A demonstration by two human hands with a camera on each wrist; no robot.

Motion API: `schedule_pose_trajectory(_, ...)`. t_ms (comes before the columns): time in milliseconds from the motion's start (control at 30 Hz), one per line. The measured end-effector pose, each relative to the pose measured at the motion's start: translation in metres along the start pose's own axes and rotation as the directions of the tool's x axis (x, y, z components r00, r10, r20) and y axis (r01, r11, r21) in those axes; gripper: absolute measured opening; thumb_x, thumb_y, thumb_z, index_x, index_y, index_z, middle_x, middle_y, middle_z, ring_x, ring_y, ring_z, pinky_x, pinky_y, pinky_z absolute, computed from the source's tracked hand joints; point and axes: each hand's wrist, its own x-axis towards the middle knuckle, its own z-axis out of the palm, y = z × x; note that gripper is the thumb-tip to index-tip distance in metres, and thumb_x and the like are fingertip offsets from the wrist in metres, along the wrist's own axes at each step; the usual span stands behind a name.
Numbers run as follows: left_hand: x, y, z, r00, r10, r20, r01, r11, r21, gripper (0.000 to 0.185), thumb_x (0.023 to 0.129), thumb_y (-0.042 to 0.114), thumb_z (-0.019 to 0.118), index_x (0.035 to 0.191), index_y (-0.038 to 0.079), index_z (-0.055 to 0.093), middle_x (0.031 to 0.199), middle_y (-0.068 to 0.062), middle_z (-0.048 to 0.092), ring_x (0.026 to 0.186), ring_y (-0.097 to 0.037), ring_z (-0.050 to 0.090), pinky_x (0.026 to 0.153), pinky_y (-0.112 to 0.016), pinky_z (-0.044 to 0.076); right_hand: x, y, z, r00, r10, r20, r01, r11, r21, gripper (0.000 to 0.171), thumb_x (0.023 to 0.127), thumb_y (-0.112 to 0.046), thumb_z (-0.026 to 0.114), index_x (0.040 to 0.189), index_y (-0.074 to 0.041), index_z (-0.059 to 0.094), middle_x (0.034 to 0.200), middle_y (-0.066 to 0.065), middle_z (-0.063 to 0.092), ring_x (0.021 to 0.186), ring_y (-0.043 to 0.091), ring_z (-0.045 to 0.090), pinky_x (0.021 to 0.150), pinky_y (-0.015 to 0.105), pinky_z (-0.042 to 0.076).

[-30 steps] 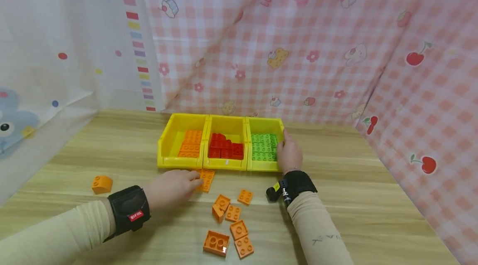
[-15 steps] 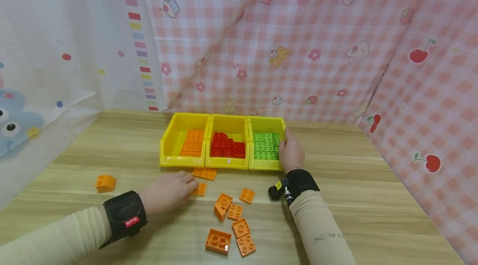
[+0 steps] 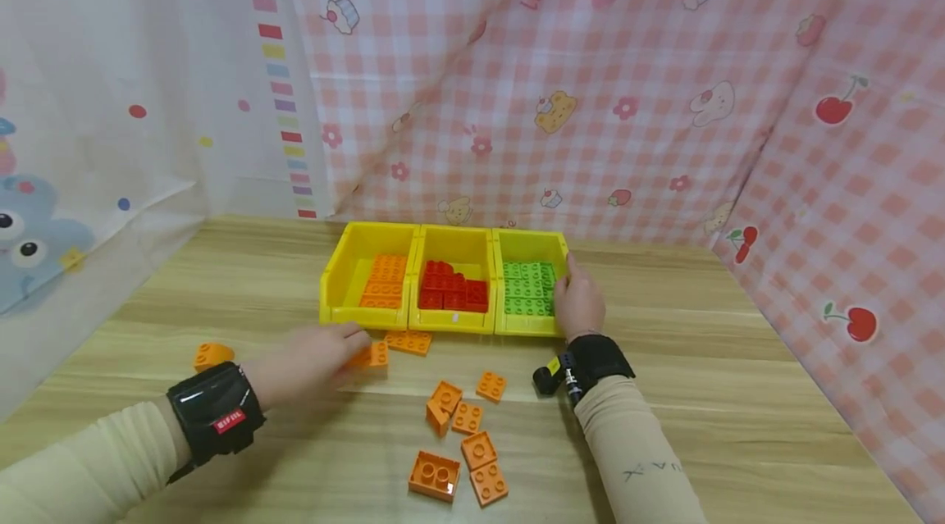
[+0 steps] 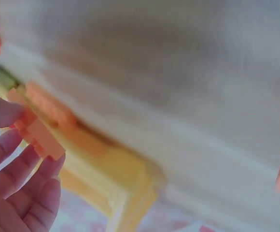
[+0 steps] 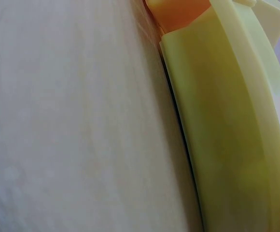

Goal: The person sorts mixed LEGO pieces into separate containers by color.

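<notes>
In the left wrist view, my left hand [image 3: 313, 360] pinches a flat orange toy brick [image 4: 41, 133] between thumb and fingers. The head view shows that hand low in front of the left bin [image 3: 363, 319], partly covering the brick. My right hand [image 3: 579, 303] grips the right wall of the yellow-green bin [image 3: 535, 325], which holds green bricks [image 3: 527, 288]. Red bricks [image 3: 450, 288] lie in the middle bin [image 3: 446, 321], and orange bricks [image 3: 385, 280] in the left one. Another flat orange brick [image 3: 408, 342] lies just in front of the bins.
Several loose orange bricks, among them a hollow upturned one [image 3: 434, 476] and a small square one [image 3: 490, 386], lie on the wooden table [image 3: 709, 393]. A rounded orange brick [image 3: 212, 355] sits near my left wrist. Patterned cloth [image 3: 591, 97] hangs behind the table.
My left hand has moved left, drawing an orange brick away from the flat one in front of the bins. The right hand stays at the bin; the head view has shifted slightly.
</notes>
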Motion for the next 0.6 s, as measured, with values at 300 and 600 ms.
schedule_pose_trajectory(300, 0.035, -0.031, -0.014, 0.982, -0.010, -0.189, 0.028, 0.995, 0.095, 0.030, 0.075, 0.001, 0.073, 0.103, 0.002, 0.061, 0.088, -0.006, 0.055, 0.072, -0.019, 0.054, 0.065, -0.032, 0.050, 0.001, 0.003, -0.002, 1.000, -0.002, -0.006, 0.002, 1.000, 0.000, 0.048, 0.095, -0.011, 0.047, 0.142, -0.006, 0.039, 0.127, 0.018, 0.055, 0.101, 0.030, 0.057, 0.088, 0.045, 0.044)
schedule_pose_trajectory(600, 0.058, -0.047, -0.004, 0.988, -0.100, -0.121, 0.093, 0.994, -0.065, 0.031, 0.080, -0.001, 0.069, 0.110, -0.004, 0.060, 0.100, -0.016, 0.061, 0.092, -0.030, 0.059, 0.082, -0.042, 0.048, 0.001, 0.001, -0.001, 1.000, 0.012, 0.012, -0.012, 1.000, 0.007, 0.049, 0.096, -0.012, 0.046, 0.143, -0.008, 0.036, 0.130, 0.016, 0.053, 0.107, 0.030, 0.056, 0.090, 0.045, 0.043)
